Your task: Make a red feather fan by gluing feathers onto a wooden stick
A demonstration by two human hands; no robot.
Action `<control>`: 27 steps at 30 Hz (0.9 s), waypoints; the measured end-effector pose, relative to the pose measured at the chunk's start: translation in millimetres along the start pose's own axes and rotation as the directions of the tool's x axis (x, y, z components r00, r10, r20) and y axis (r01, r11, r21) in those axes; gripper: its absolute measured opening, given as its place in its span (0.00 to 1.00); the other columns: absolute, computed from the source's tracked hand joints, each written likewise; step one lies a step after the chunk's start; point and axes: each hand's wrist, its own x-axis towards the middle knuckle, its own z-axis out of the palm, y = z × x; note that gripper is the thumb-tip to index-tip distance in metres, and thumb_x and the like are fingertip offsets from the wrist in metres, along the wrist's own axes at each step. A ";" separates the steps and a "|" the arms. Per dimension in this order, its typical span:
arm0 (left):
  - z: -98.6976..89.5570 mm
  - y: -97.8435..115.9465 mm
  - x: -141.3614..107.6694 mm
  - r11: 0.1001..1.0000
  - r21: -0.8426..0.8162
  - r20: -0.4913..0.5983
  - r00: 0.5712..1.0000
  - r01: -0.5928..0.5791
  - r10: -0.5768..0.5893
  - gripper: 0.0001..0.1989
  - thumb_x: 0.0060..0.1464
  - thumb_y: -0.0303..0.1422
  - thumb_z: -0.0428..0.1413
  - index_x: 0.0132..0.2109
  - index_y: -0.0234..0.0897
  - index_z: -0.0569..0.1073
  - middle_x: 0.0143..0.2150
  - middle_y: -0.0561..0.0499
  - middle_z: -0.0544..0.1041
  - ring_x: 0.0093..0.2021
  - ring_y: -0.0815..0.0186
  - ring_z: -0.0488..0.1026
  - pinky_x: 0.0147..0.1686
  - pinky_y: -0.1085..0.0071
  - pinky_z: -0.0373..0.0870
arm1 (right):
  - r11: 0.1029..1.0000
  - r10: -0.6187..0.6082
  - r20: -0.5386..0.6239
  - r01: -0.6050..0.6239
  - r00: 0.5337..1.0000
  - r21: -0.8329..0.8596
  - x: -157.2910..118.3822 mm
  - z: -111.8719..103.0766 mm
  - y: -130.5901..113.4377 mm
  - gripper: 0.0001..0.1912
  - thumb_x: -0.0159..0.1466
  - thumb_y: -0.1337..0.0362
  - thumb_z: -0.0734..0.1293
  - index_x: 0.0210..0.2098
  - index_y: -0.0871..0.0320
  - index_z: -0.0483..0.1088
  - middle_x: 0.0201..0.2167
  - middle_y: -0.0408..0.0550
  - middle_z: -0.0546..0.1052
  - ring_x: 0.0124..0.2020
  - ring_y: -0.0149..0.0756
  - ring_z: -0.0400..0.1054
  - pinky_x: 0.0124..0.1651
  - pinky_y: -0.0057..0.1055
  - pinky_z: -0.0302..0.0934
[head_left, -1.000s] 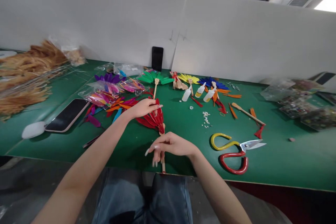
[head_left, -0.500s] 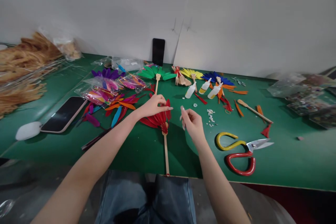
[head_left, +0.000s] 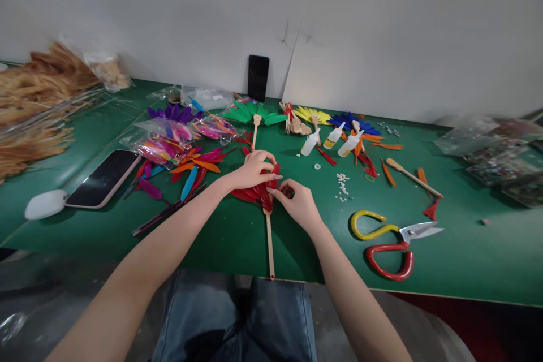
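Note:
A fan of red feathers (head_left: 250, 193) lies in front of me, its pale wooden stick (head_left: 270, 243) pointing to the table's front edge. My left hand (head_left: 257, 169) lies over the top of the feathers, thumb and fingers closed on a red feather at the fan's right side. From the right, my right hand (head_left: 292, 199) touches the same side lower down, thumb and index finger pinched at the feathers. Whether a small part sits between those fingertips is too small to tell.
Scissors (head_left: 386, 232) with yellow and red handles lie at the right, white beads (head_left: 341, 184) nearer. Glue bottles (head_left: 333, 137), green (head_left: 254, 113), yellow and blue feather fans stand behind. Left are loose feathers, feather bags (head_left: 163, 141) and a phone (head_left: 104, 178).
My right hand has moved left from beside the fan and now touches its feathers. My left hand has shifted slightly and its fingers lie lower over the feathers.

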 end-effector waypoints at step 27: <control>-33.6 -11.6 -20.8 0.992 0.063 -0.409 0.910 0.111 -0.076 0.09 0.58 0.36 0.49 0.40 0.41 0.73 0.43 0.50 0.74 0.49 0.61 0.64 0.52 0.62 0.53 | 0.991 0.007 -0.059 0.000 0.998 0.130 12.4 3.9 5.3 0.19 0.57 0.49 0.63 0.21 0.59 0.68 0.17 0.43 0.69 0.19 0.30 0.60 0.23 0.26 0.54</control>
